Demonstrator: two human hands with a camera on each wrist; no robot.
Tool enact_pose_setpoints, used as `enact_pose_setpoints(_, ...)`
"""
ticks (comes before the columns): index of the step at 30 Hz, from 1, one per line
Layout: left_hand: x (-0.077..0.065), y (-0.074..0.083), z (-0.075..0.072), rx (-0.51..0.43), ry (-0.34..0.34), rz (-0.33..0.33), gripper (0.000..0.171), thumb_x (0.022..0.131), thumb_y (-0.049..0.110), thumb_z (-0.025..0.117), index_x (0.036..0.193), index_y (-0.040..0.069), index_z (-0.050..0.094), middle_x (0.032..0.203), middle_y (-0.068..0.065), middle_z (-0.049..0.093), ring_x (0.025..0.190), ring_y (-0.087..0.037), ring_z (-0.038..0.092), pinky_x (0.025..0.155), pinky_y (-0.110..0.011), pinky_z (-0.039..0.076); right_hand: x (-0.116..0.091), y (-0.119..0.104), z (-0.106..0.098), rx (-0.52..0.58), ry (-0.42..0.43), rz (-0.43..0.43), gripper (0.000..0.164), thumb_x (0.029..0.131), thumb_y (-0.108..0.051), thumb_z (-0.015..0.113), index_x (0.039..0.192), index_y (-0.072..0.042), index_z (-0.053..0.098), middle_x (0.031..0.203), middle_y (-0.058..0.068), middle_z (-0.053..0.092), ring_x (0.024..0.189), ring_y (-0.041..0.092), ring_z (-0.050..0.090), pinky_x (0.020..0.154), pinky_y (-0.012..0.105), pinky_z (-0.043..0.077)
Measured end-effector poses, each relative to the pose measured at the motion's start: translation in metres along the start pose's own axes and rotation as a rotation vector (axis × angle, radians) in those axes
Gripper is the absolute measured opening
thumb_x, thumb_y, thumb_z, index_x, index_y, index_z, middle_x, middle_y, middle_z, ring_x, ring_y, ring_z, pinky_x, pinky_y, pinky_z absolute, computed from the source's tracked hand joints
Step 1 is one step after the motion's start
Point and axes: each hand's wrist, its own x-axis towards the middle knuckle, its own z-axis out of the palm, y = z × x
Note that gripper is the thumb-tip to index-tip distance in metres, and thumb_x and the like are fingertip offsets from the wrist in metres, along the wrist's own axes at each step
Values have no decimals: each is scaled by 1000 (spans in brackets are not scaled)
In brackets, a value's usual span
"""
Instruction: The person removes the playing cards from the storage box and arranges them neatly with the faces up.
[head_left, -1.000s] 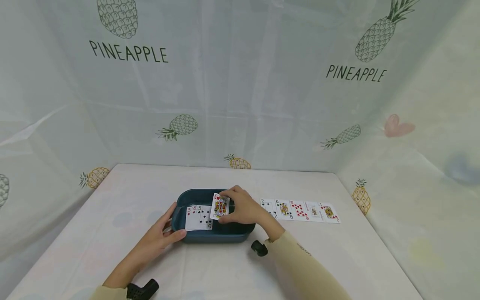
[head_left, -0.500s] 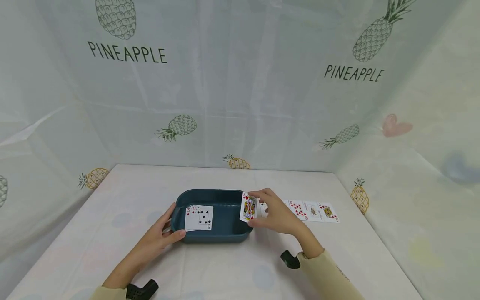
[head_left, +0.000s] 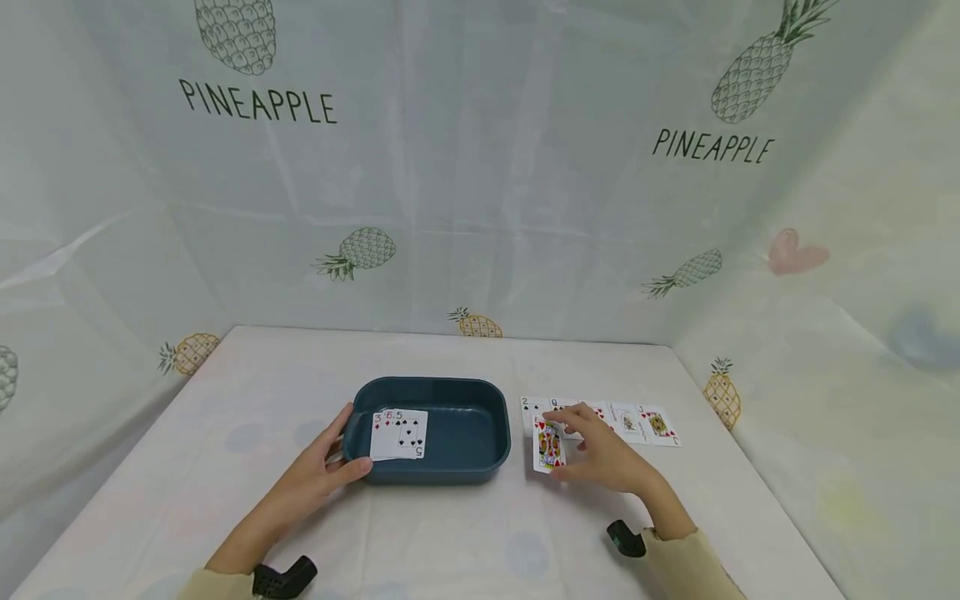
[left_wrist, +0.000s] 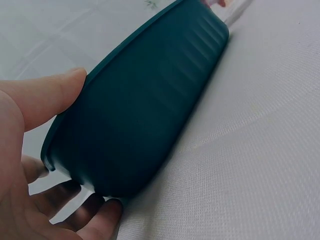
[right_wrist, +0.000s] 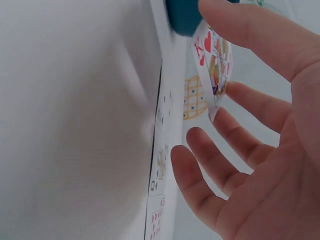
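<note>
1. The heart face card (head_left: 546, 446) has just passed over the rim of the blue tray (head_left: 442, 477); it is now near the tray's 3 o'clock side, apart from it.
2. The right hand (head_left: 606, 457) pinches this card between thumb and fingers, seemingly lifted off the tabletop (head_left: 442, 542).
3. The row of cards (head_left: 628, 421) lies from the held card's 12 to 3 o'clock, partly hidden by the hand.
4. The left hand (head_left: 318, 473) stays at the tray's 9 o'clock, thumb and fingers gripping its end.
5. The fanned cards (head_left: 400, 435) remain inside, toward 9 o'clock; the held card, I judge, is being kept separate from them.
</note>
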Motion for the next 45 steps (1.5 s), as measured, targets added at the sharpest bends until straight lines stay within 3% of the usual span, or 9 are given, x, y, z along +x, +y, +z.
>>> enact_pose_setpoints(6, -2, 3, -2, 20, 6, 1, 103, 99, 41, 76, 173, 29, 5, 174, -26, 14, 151, -49, 41, 113, -51, 50, -1, 5, 1, 6, -42, -32, 79, 82, -27, 95, 151, -13, 58, 139, 9, 52, 121, 32, 56, 95, 46, 58)
enact_pose_setpoints(15, -1, 1, 0, 18, 2, -4, 104, 98, 41, 77, 173, 28, 6, 174, -26, 17, 150, -49, 42, 113, -51, 50, -3, 9, 9, -30, -64, 9, 79, 79, -28, 96, 148, -12, 60, 139, 9, 52, 120, 29, 58, 91, 33, 53)
enact_pose_setpoints(23, -1, 2, 1, 11, 4, 4, 102, 100, 39, 76, 173, 27, 6, 175, -27, 13, 150, -50, 41, 113, -52, 49, -4, 12, 15, -72, -81, -20, 78, 79, -27, 96, 146, -6, 62, 133, 6, 53, 121, 27, 54, 105, 39, 50)
enact_pose_setpoints(30, 0, 2, 2, 20, 8, 0, 103, 100, 40, 76, 173, 28, 5, 175, -27, 13, 149, -50, 42, 113, -52, 50, -4, 12, 16, -106, -90, -19, 76, 79, -27, 96, 145, -6, 64, 128, 4, 54, 121, 24, 51, 104, 34, 47)
enact_pose_setpoints(45, 2, -1, 1, 20, 5, 8, 103, 100, 40, 75, 173, 28, 4, 175, -26, 13, 151, -49, 40, 114, -52, 48, -4, 16, 18, -133, -94, -19, 76, 81, -30, 94, 146, -7, 64, 132, 0, 53, 127, 24, 47, 107, 40, 46)
